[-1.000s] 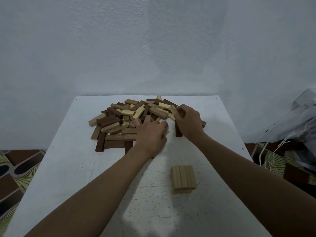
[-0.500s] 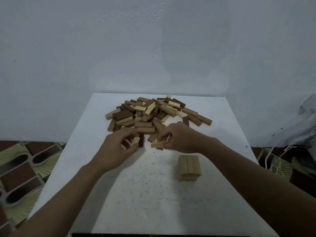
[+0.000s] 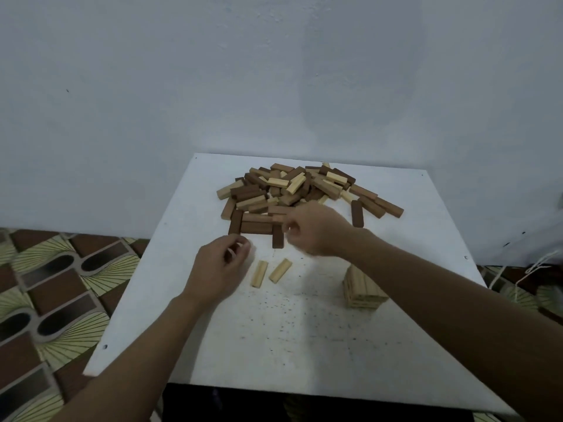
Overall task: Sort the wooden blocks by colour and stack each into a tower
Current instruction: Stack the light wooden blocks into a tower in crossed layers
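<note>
Mid-frame, our left hand (image 3: 217,267) and right hand (image 3: 318,231) curl near two pale blocks (image 3: 259,274); whether either grasps anything, we cannot tell.

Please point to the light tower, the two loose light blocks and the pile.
light tower (image 3: 362,296), head view: near side face.
two loose light blocks (image 3: 259,274), head view: the left block's middle.
pile (image 3: 296,184), head view: a pale block on top.

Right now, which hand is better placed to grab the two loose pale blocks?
Left, likely: the left hand is beside the two pale blocks; the right hand is farther off, at the mixed pile.
</note>
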`<state>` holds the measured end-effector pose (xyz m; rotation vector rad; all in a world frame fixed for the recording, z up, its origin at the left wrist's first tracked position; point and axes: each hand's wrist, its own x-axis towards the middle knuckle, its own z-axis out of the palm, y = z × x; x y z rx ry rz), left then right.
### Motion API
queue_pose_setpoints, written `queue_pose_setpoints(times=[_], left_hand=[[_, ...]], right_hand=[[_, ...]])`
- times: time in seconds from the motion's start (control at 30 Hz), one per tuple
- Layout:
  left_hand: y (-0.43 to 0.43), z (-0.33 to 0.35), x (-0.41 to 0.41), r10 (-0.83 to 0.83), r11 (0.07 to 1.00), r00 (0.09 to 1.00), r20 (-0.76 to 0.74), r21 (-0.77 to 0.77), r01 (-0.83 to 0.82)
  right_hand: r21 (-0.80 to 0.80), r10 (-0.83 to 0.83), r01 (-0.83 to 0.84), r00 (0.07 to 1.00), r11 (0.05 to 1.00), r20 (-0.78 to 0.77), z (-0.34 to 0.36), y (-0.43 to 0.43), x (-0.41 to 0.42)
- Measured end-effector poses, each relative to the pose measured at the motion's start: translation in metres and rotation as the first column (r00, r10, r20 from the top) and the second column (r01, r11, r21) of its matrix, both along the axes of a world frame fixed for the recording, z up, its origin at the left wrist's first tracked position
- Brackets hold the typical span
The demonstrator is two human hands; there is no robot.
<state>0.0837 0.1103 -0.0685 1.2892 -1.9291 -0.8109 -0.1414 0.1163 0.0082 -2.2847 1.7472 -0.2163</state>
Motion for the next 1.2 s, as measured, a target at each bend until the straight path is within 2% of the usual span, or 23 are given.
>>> queue_pose_setpoints(times=[0.1,0.2,0.27,0.4,0.53,0.77,0.93,1.2], left_hand=[[-0.003,-0.009,0.001,-0.071,0.995,0.997,-0.002,-0.065,0.071],[-0.006,-0.014,0.003,-0.133,0.985,0.991,0.008,-0.114,0.133],[-0.008,-0.017,0.004,-0.194,0.968,0.978,0.074,-0.149,0.203],[-0.01,-0.023,0.009,-0.3,0.914,0.902,0.312,-0.177,0.365],[-0.009,-0.021,0.01,-0.355,0.864,0.826,0.438,-0.183,0.469],[-0.01,-0.023,0.009,-0.358,0.843,0.787,0.503,-0.188,0.504],[-0.011,-0.025,0.009,-0.348,0.865,0.808,0.476,-0.17,0.473],[-0.008,-0.024,0.007,-0.331,0.885,0.851,0.408,-0.178,0.429]], right_hand=[[-0.135,-0.135,0.137,0.991,0.981,0.027,-0.008,-0.024,-0.013],[-0.241,-0.176,0.165,0.984,0.956,-0.026,-0.016,-0.049,-0.025],[-0.232,-0.178,0.147,0.977,0.962,-0.117,-0.019,-0.064,-0.03],[-0.155,-0.163,0.119,0.934,0.981,-0.318,-0.021,-0.084,-0.037],[-0.172,-0.173,0.137,0.961,0.976,-0.215,-0.024,-0.088,-0.041],[-0.25,-0.164,0.143,0.984,0.958,-0.066,-0.029,-0.082,-0.045],[-0.259,-0.205,0.17,0.972,0.951,-0.116,-0.028,-0.077,-0.042],[-0.187,-0.223,0.189,0.957,0.964,-0.185,-0.029,-0.071,-0.038]])
